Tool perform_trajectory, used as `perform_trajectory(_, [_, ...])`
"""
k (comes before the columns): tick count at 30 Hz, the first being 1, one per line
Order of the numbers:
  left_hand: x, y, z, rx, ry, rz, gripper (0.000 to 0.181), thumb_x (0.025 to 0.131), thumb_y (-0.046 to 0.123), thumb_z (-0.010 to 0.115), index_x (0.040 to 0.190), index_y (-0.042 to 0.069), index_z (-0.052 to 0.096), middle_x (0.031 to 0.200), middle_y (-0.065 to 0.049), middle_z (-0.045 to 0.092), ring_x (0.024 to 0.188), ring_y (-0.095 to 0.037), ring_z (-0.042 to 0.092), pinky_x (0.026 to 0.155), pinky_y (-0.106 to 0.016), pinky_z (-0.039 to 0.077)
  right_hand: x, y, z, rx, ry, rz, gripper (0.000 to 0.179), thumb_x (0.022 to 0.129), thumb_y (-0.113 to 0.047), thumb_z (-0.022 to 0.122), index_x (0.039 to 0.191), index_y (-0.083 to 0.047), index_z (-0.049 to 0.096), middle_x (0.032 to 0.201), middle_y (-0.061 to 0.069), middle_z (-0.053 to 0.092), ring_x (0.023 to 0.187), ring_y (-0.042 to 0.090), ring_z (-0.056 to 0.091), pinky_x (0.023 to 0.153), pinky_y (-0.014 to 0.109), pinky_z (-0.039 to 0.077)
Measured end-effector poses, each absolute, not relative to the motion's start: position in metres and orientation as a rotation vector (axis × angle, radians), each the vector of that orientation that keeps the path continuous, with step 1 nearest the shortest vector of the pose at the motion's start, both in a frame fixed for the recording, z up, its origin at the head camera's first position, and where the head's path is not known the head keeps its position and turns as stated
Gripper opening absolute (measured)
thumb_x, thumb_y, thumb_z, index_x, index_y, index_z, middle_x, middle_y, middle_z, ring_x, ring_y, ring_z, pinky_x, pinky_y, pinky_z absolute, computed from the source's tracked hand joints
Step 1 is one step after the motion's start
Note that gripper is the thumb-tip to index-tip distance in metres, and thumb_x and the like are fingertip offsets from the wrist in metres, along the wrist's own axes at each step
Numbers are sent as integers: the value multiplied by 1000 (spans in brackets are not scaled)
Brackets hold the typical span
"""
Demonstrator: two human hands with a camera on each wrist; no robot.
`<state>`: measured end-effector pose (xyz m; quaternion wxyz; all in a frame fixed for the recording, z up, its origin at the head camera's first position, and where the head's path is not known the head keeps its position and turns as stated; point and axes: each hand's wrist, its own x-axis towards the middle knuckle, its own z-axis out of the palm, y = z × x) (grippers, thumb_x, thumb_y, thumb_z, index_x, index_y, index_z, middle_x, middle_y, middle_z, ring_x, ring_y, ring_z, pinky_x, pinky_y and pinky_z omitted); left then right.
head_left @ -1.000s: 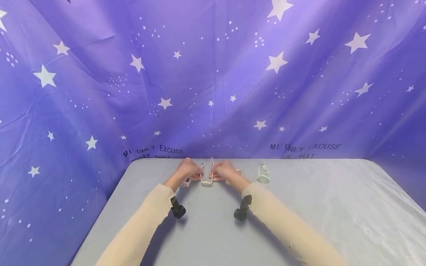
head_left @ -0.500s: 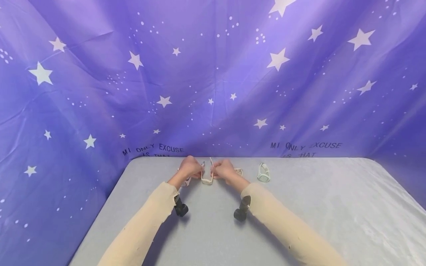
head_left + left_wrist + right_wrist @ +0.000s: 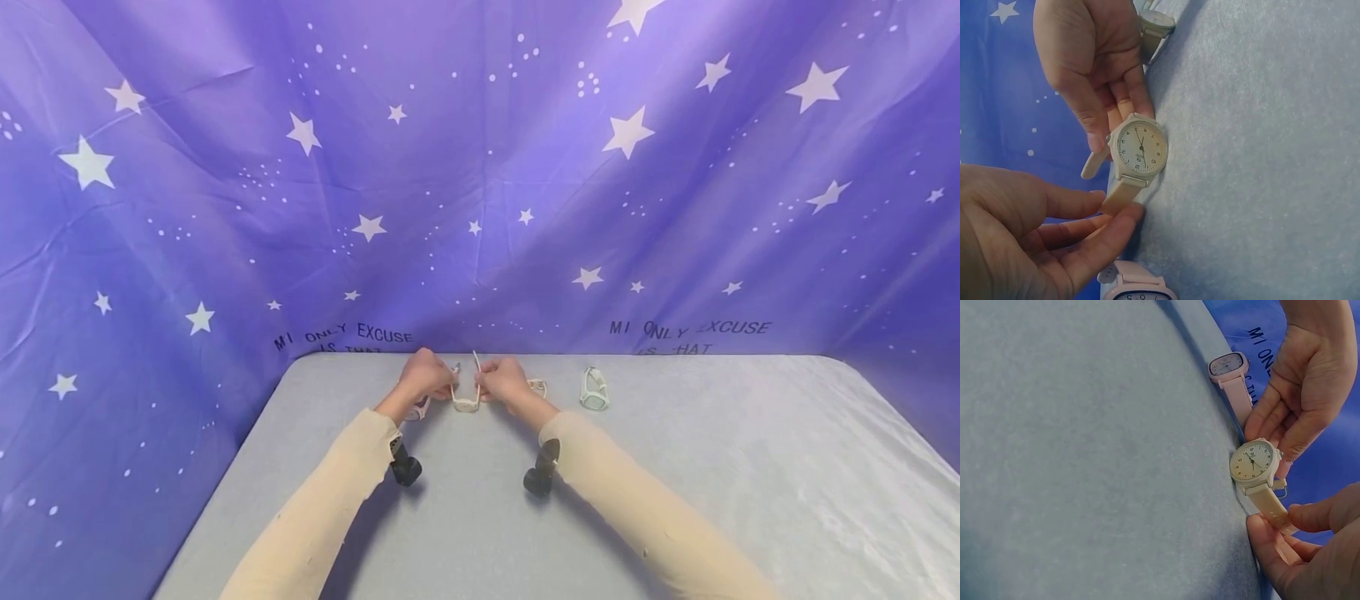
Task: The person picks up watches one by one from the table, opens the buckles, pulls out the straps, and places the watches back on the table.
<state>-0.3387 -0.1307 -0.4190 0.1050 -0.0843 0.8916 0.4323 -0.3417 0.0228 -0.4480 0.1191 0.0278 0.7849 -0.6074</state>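
Between my two hands is a cream wristwatch [image 3: 466,406] with a round, numbered dial, its face turned toward me and its strap unfastened. My left hand [image 3: 426,375] pinches one strap half between thumb and fingers. The other half is pinched by my right hand [image 3: 504,383], as the right wrist view shows at the strap [image 3: 1267,506]. The watch case [image 3: 1140,149] is at the grey cloth. Beside my left hand lies a pink watch [image 3: 1229,369] with a squarish dark-rimmed face. A beige watch [image 3: 1157,25] stands beyond my right hand, partly covered by it.
Farther right on the grey cloth-covered table [image 3: 712,467] sits a pale green watch [image 3: 595,392]. A purple curtain [image 3: 480,167] with white stars hangs directly behind the table's far edge. Black wrist cameras hang below both sleeves.
Both hands keep their pinch on the cream wristwatch and barely move. The head view has shifted slightly.
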Motion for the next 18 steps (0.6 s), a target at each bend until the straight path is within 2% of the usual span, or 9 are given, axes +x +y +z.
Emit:
perform_trajectory(5, [-339,-131,-419,-237,2654,1254,14,88,2,72,96,-10,73,85,-23,76,70,-24,75,67,-31,65,-343,20,-450,79,2348,-1749,17,95,3,60,108,13,65,76,8,61,63,11,57,59,21,60])
perform_trajectory(9, [-341,-130,-419,-230,2707,1161,12,88,4,73,91,-8,75,79,-19,76,66,-21,74,66,-29,64,-343,19,-449,71,2379,-1738,14,95,3,61,103,13,66,77,11,62,63,12,57,60,23,60])
perform_trajectory(18, [-344,-127,-423,-179,2835,929,13,86,7,75,75,0,74,64,-9,73,53,-12,69,56,-23,58,-344,18,-451,89,2450,-1700,11,92,3,62,97,10,67,74,6,59,60,11,55,56,21,58])
